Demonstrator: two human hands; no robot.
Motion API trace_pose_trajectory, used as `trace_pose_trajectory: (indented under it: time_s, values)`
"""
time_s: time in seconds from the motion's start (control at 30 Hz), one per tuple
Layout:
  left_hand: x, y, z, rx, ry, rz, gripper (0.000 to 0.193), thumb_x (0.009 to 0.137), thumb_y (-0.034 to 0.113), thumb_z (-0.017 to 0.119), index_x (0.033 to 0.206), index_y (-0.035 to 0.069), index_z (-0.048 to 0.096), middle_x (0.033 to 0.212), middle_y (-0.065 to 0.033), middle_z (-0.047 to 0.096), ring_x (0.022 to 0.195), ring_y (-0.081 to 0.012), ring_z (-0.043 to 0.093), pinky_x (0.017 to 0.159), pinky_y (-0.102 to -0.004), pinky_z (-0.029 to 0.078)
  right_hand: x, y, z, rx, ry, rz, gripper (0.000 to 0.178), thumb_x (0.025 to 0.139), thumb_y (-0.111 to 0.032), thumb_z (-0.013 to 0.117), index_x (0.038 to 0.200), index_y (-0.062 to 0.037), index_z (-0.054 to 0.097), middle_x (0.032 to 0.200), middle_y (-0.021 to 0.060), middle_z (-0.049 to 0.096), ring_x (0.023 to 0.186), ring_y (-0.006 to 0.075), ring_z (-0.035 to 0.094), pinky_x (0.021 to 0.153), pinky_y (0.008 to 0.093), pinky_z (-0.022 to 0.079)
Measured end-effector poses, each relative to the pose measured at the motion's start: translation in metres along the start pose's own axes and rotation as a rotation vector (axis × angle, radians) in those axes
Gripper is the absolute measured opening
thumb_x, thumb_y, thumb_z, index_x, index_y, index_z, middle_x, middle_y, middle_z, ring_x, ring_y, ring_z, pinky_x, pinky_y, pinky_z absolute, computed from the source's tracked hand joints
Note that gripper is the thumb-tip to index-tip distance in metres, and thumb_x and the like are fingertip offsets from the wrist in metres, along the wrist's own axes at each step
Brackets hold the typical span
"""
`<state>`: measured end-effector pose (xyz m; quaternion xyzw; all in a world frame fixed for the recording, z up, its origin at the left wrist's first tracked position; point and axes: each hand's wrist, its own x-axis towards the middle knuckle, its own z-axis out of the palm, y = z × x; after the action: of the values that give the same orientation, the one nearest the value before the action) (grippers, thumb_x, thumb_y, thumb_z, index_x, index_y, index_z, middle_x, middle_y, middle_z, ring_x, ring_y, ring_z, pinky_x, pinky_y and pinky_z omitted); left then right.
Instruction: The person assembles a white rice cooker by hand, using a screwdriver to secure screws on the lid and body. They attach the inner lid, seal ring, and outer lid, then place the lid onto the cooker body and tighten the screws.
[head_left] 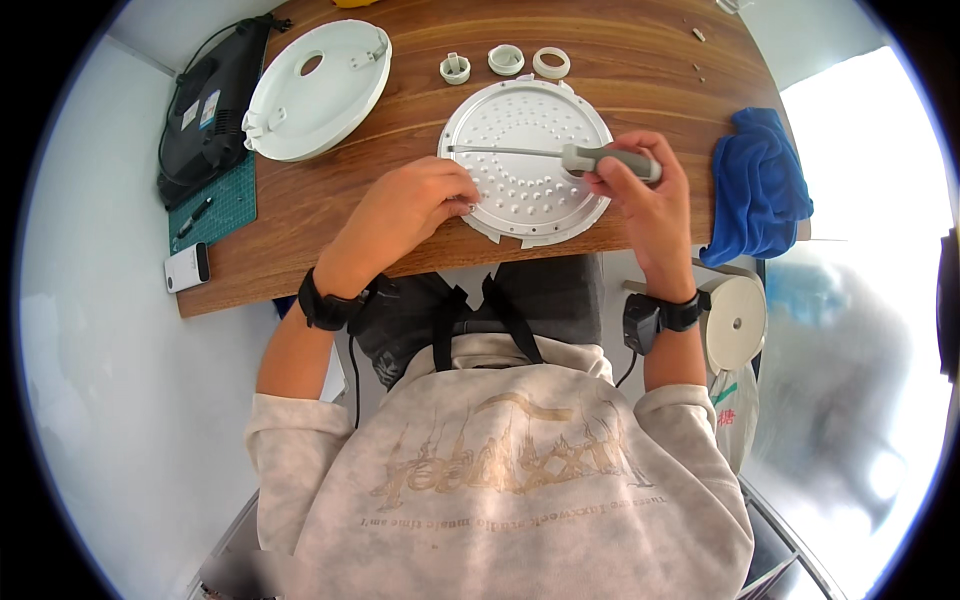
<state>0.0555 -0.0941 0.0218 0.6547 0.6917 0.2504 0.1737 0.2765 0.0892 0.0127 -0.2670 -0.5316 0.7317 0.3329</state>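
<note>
A round silvery-white plate with rows of raised bumps [535,165] lies flat near the table's front edge. My right hand [650,185] is closed round the grey handle of a screwdriver [610,162]. Its long shaft lies across the plate, pointing left, with the tip at the plate's left rim. My left hand [425,205] rests at the lower left rim, its fingers pinched together. Something small and shiny shows at those fingertips, too small to name.
Behind the plate are two white caps [506,59] and a white ring [551,63]. A large white round cover [320,90] lies at the back left, near a black device [212,115] and a green mat [232,200]. A blue cloth [760,185] lies at the right edge.
</note>
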Motion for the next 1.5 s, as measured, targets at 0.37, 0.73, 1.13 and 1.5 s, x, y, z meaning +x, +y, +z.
trace_pose_trajectory:
  time_s: [0.37,0.73,1.13,1.5]
  values:
    - [-0.007,-0.005,0.01,-0.14,0.024,-0.044,0.016,0.089,0.008,0.073,0.105,0.006,0.076,0.115,-0.0017,0.069,0.109,-0.0218,0.065,0.094,-0.0338,0.053,-0.027,-0.042,-0.01,-0.197,0.042,-0.205,0.033,0.085,-0.005,0.083,0.112,0.0003,0.065,0.105,0.0062,0.069,0.09,0.012,0.067,0.082,0.0254,0.054]
    - [-0.001,-0.003,0.023,-0.17,0.085,-0.059,0.017,0.088,0.009,0.072,0.105,0.006,0.077,0.115,-0.0033,0.068,0.11,-0.0227,0.063,0.094,-0.0345,0.052,-0.035,-0.05,0.023,-0.523,-0.078,-0.345,0.026,0.082,-0.002,0.081,0.103,0.0006,0.065,0.099,0.0043,0.07,0.088,0.009,0.064,0.081,0.0242,0.053]
    - [-0.001,-0.004,0.026,-0.22,0.113,-0.027,0.02,0.085,0.004,0.074,0.104,0.007,0.077,0.114,-0.0057,0.066,0.111,-0.0243,0.063,0.095,-0.0351,0.052,-0.029,-0.046,0.022,-0.571,-0.157,-0.372,0.026,0.08,-0.004,0.08,0.101,0.0005,0.064,0.099,0.0059,0.069,0.087,0.0099,0.065,0.079,0.0258,0.053]
    - [-0.003,-0.006,0.028,-0.236,0.126,-0.026,0.019,0.085,0.004,0.073,0.104,0.006,0.076,0.116,-0.0051,0.066,0.112,-0.0246,0.063,0.095,-0.0352,0.051,-0.016,-0.051,0.043,-0.645,-0.173,-0.571,0.031,0.079,-0.002,0.077,0.104,-0.0042,0.06,0.094,0.0072,0.067,0.079,0.0175,0.067,0.074,0.0292,0.054]
